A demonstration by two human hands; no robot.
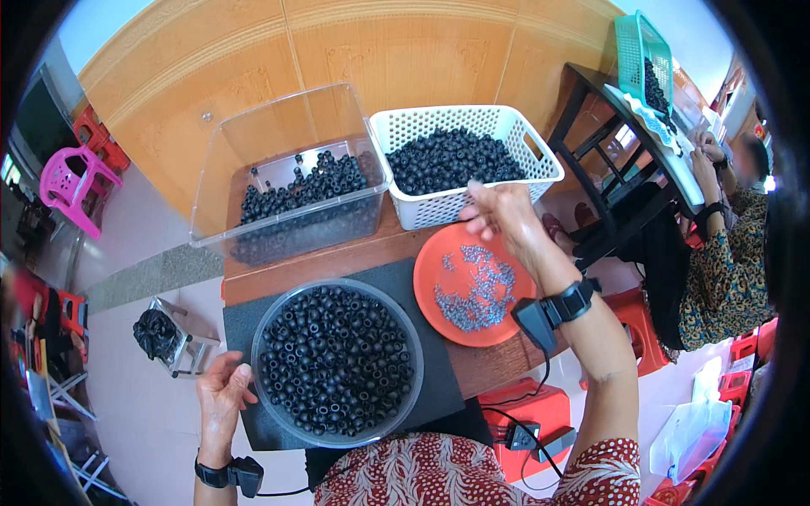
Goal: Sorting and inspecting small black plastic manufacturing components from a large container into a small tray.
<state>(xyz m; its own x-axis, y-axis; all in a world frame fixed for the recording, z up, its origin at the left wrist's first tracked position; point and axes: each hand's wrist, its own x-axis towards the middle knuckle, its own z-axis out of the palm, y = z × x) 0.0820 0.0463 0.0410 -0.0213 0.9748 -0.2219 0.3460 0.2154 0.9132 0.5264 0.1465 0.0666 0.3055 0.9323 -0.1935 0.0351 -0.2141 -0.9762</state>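
Note:
My left hand (223, 395) is beside a round clear tub (415, 379) filled with small hollow black plastic pieces (333, 363). Its fingers are loosely bent and apart, and nothing shows in them. My right hand (508, 218) hangs at the front rim of a white perforated basket (430, 207), over the far edge of an orange-red plate (430, 312). Its fingers are slightly curled and spread, with no held thing visible. Small shiny metal bits (481, 295) lie scattered on the plate. Similar dark pieces (456, 160) fill much of the basket.
A large clear bin (295, 215) with more black pieces stands left of the basket. The tub rests on a dark mat (439, 363). At right, a co-worker (726, 244) sits by a table with a green basket (633, 67). Cables run from my wrist bands.

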